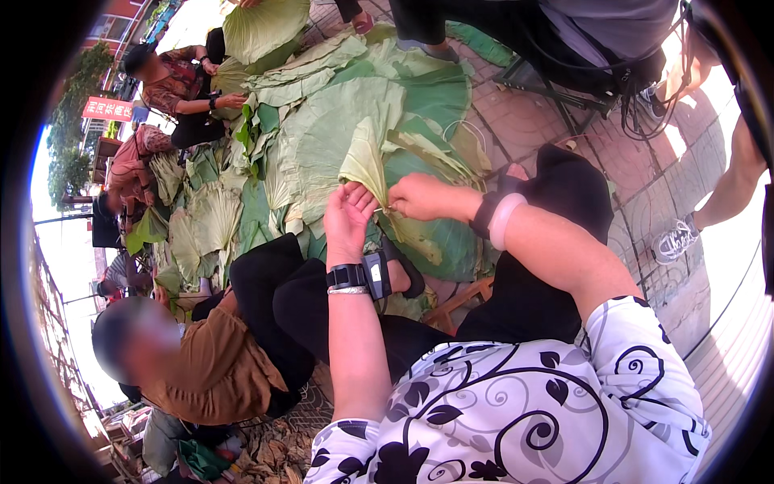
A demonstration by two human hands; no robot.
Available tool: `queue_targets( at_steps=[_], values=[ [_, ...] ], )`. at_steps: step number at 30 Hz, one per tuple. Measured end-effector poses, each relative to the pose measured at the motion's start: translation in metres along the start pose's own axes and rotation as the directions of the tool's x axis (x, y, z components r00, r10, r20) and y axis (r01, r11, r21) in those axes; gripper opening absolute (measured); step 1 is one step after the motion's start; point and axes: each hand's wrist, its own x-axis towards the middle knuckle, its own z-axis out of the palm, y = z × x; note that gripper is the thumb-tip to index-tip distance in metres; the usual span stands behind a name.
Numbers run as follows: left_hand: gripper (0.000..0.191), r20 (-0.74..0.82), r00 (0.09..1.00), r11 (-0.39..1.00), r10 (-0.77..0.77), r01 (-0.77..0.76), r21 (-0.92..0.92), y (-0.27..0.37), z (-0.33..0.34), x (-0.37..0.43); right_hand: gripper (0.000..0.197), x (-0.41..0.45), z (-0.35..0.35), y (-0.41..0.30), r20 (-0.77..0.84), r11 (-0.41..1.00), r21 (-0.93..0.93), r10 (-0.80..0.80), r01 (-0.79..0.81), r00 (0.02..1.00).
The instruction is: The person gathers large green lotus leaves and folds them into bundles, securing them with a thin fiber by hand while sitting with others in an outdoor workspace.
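A folded, pale green lotus leaf [366, 158] narrows to a gathered point between my two hands. My right hand [423, 196] pinches that gathered end between thumb and fingers. A small pale tip shows at the pinch; whether it is stem or cord I cannot tell. Palm up, my left hand [351, 218] lies just left of the point. Its curled fingertips meet the leaf's lower edge, and whether they grip it is unclear. Beneath both hands spreads a broad pile of flattened lotus leaves [329, 130], some dull and dry, others darker green.
A seated person in a brown top [211, 369] is close on my left. Another person [175, 85] handles leaves at the far left. Dark-trousered legs [471, 30] and a folding stool [553, 91] stand at upper right on paving. A wooden stool [456, 305] is between my knees.
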Motion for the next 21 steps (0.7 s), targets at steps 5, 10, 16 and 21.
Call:
queue_targets(
  at_steps=[5,10,16,21],
  values=[
    [0.022,0.114,0.975,0.744,0.189,-0.218,0.632,-0.017,0.011,-0.009,0.014,0.003,-0.003,0.003,0.000,0.976,0.212,0.059,-0.057,0.998],
    [0.018,0.244,0.901,0.310,0.358,-0.361,0.880,-0.021,0.020,-0.018,0.015,0.002,-0.002,0.003,0.021,0.935,0.345,0.085,-0.087,0.996],
    [0.011,0.255,0.869,0.111,0.424,-0.330,0.938,-0.016,0.030,-0.023,0.023,0.008,-0.004,0.005,0.102,0.819,0.551,0.125,-0.161,0.987],
    [0.011,0.176,0.900,0.380,0.398,-0.336,0.862,-0.017,0.030,-0.024,0.037,0.011,-0.012,-0.003,0.214,0.775,0.546,0.240,-0.320,0.947]
  ],
)
